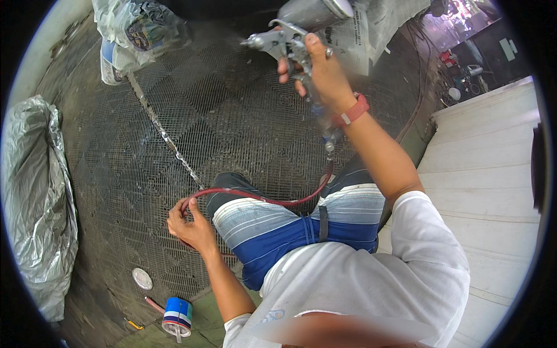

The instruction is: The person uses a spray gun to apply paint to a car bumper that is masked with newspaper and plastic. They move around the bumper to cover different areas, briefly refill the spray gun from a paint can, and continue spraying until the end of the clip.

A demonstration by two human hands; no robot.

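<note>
My right hand (329, 75) grips a silver spray gun (268, 42) by its handle, at the upper middle. The gun's nozzle points left, and a metal cup (316, 13) sits above its body. A red air hose (284, 202) hangs from the fitting below the handle and loops across my lap. Off to the left, my left hand (192, 227) is closed around this hose, with the thumb on top. A red band circles my right wrist.
Plastic and paper sheeting (136, 35) covers shapes at the far side. Silver sheeting (35, 203) lies along the left. A blue-and-white can (177, 316) and a round lid (142, 278) rest on the floor at lower left. A white panelled wall (481, 191) stands right.
</note>
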